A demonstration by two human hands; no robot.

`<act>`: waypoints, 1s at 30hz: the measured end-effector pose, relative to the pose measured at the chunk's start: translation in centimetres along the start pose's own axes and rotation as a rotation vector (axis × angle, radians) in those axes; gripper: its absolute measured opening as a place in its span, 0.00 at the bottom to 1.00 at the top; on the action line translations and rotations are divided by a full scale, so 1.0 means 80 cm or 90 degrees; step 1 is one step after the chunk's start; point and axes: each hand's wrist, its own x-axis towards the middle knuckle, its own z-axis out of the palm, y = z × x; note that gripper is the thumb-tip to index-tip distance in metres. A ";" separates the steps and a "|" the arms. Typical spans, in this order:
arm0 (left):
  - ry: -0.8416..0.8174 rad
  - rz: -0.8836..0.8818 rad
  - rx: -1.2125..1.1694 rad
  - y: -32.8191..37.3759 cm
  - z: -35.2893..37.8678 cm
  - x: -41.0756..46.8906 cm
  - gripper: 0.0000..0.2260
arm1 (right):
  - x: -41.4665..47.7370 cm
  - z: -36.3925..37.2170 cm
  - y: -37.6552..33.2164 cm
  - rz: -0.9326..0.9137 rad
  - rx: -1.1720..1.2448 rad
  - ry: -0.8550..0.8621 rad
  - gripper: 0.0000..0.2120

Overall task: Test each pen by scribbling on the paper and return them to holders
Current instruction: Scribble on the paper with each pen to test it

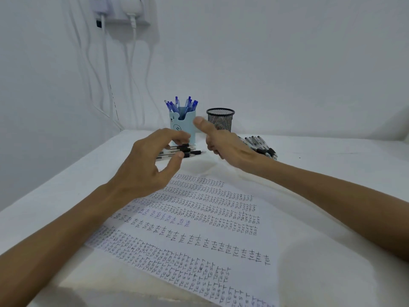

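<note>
A sheet of paper (199,229) covered in rows of handwritten "test" lies in front of me. Behind it stands a light blue holder (186,127) with several blue pens (181,105), and a black mesh holder (220,119) to its right. Several black pens (190,151) lie in front of the blue holder; another pile of black pens (261,146) lies right of the mesh holder. My left hand (150,167) hovers over the near pens, fingers curled apart, holding nothing. My right hand (223,142) is raised beside it, thumb up, fingers loose, with nothing in it.
The table (66,196) is covered in white cloth and meets a white wall at the back. White cables (106,74) hang from a wall socket at the upper left, down behind the table's far left corner.
</note>
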 end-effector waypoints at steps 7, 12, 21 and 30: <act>-0.332 0.016 0.055 0.007 0.000 -0.007 0.19 | 0.002 -0.011 0.006 0.085 0.338 -0.044 0.29; -0.457 -0.003 0.033 0.010 0.005 -0.007 0.24 | -0.014 -0.014 0.034 0.015 0.304 0.047 0.26; -0.475 -0.002 0.040 0.011 0.006 -0.005 0.24 | -0.048 -0.018 0.066 0.015 0.253 0.038 0.28; -0.468 0.003 0.034 0.013 0.005 -0.005 0.23 | -0.061 -0.023 0.066 0.043 0.218 -0.056 0.05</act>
